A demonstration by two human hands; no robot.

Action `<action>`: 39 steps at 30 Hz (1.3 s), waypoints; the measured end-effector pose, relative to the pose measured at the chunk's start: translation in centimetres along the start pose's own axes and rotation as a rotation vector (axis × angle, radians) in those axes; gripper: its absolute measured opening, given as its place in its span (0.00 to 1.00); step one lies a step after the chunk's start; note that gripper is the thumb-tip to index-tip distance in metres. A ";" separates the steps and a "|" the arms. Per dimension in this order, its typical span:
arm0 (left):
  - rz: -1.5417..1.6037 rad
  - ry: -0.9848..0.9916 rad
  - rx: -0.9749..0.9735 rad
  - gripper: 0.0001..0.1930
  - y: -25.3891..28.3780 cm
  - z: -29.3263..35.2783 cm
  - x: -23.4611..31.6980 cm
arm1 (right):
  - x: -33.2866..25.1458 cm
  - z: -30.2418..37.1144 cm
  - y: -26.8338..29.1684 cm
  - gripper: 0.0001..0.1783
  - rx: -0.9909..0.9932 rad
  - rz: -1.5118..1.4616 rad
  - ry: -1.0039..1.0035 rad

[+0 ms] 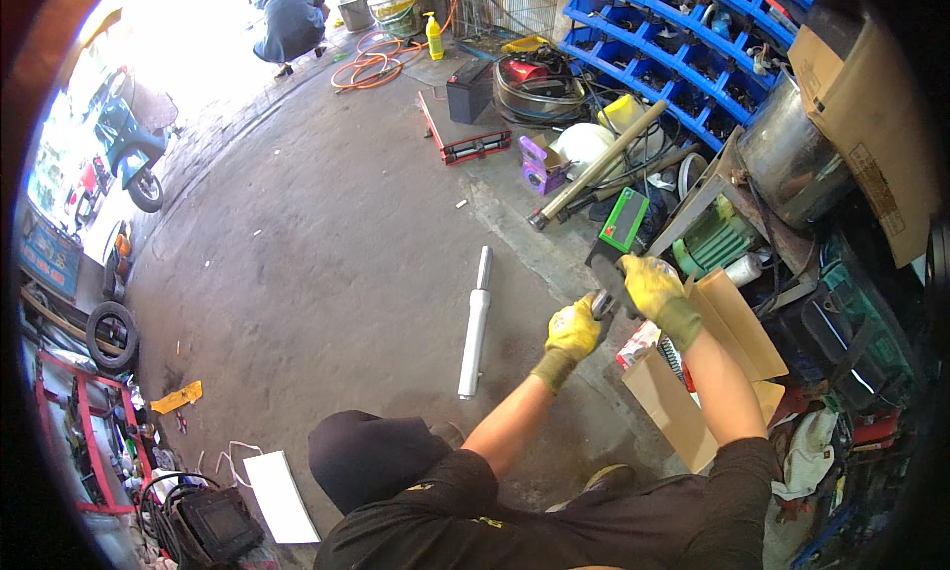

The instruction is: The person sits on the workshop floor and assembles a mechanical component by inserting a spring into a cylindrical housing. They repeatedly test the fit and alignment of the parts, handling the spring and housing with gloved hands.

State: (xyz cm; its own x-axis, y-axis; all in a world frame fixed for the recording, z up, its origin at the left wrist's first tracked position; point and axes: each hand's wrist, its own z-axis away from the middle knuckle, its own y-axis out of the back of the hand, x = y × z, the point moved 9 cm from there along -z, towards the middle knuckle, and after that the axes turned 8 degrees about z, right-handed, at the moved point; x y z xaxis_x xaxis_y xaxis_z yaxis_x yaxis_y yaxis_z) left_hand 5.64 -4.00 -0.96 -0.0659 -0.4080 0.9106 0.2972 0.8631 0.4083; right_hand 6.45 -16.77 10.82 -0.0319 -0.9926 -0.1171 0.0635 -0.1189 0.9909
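Both of my hands wear yellow gloves with olive cuffs. My left hand (574,331) is closed around a short shiny metal tube (601,303), most of it hidden in the fingers. Just beyond it, my right hand (651,287) is closed on a dark, elongated piece (616,286) that meets or overlaps the tube; its kind is unclear. On the floor left of my hands lies a silver telescopic fork leg (476,340), its thinner rod pointing away from me. An open cardboard box (661,404) with red-and-white packages stands under my right forearm.
Blue parts bins (653,50) rise at the far right. Before them sit a black-green battery (624,220), a long pipe (604,164) and a red-edged platform (465,140). A scooter (129,140) and tyre (112,336) are left. Another person (289,21) crouches far off near an orange hose (371,67).
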 end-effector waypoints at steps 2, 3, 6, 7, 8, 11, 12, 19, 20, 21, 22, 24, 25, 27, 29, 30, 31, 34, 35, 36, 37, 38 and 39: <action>-0.057 -0.018 -0.060 0.18 -0.9 0.2 0.5 | -0.3 -0.1 1.4 0.13 0.208 0.190 0.045; 0.095 -0.026 -0.166 0.18 -1.2 0.2 0.2 | 0.5 -0.2 0.1 0.15 0.076 0.180 -0.028; 0.974 0.108 -0.916 0.19 -2.6 2.3 0.4 | -3.4 3.1 1.5 0.12 0.274 0.173 0.464; 1.008 0.025 -1.015 0.20 -1.7 2.9 0.7 | -4.3 4.4 2.1 0.12 0.351 0.153 0.601; 0.893 -0.056 -1.123 0.22 -1.1 3.4 0.6 | -5.3 5.8 2.2 0.13 0.392 0.135 0.720; 0.668 -0.119 -0.887 0.18 -1.3 2.1 0.8 | -4.0 5.1 3.0 0.13 0.405 0.018 0.567; 0.429 0.006 -0.671 0.15 -2.0 1.2 -0.2 | -3.5 4.2 3.2 0.13 0.406 -0.024 0.496; 0.507 0.115 -0.548 0.13 -3.4 1.3 -0.1 | -0.7 1.6 1.0 0.12 0.153 0.085 0.235; 0.871 0.119 -0.824 0.14 -3.2 2.4 0.4 | -2.5 3.0 1.2 0.12 0.197 0.152 0.450; 0.838 -0.086 -0.931 0.15 -2.1 2.5 1.1 | -3.9 5.0 2.3 0.12 0.320 0.110 0.655; 0.797 -0.298 -1.035 0.17 -1.2 3.4 1.9 | -5.0 7.0 2.9 0.12 0.437 0.090 0.801; 0.621 -0.348 -0.957 0.18 -0.7 2.6 1.0 | -5.7 7.2 2.2 0.10 0.368 0.211 0.819; 0.301 -0.429 -0.810 0.18 -0.9 2.0 0.6 | -5.3 6.0 2.1 0.11 0.305 0.180 0.712; 0.469 0.015 -0.685 0.18 -2.9 1.2 -1.1 | -2.6 2.6 1.9 0.13 0.191 0.094 0.305; 0.009 -0.055 -0.105 0.21 -1.3 -0.1 -0.1 | 0.3 0.4 0.9 0.22 0.015 0.095 -0.028; 0.003 -0.070 -0.081 0.20 -1.4 0.2 0.1 | 0.4 -0.1 0.7 0.26 -0.028 0.227 -0.026; 0.019 -0.085 -0.109 0.20 -1.7 0.1 0.3 | 0.2 0.0 0.6 0.24 -0.042 0.232 0.010; 0.955 0.291 -0.818 0.18 -4.4 2.3 -1.1 | -3.3 2.6 2.1 0.11 0.165 0.194 0.449; 0.760 -0.212 -0.892 0.17 -2.2 2.3 1.2 | -5.0 4.7 2.7 0.11 0.294 0.177 0.653; 0.713 -0.296 -0.916 0.16 -1.5 2.6 1.2 | -6.2 6.8 2.9 0.10 0.381 0.184 0.829; 0.684 -0.266 -1.001 0.16 -1.3 3.0 0.5 | -6.5 7.5 2.8 0.11 0.374 0.148 0.882; 0.740 -0.206 -1.008 0.15 -1.2 3.0 0.2 | -6.1 6.9 2.9 0.09 0.366 0.092 0.796; 0.808 -0.025 -0.983 0.14 -2.1 2.7 -0.5 | -5.6 6.1 3.2 0.08 0.357 0.046 0.717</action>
State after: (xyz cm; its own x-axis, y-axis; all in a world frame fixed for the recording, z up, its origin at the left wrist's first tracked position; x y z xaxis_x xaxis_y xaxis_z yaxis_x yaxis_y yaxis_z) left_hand 2.43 -4.84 -2.11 0.4487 0.1436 0.8821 0.8382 0.2747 -0.4711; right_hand 0.70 -11.44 15.01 0.6197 -0.7843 0.0299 -0.2773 -0.1832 0.9431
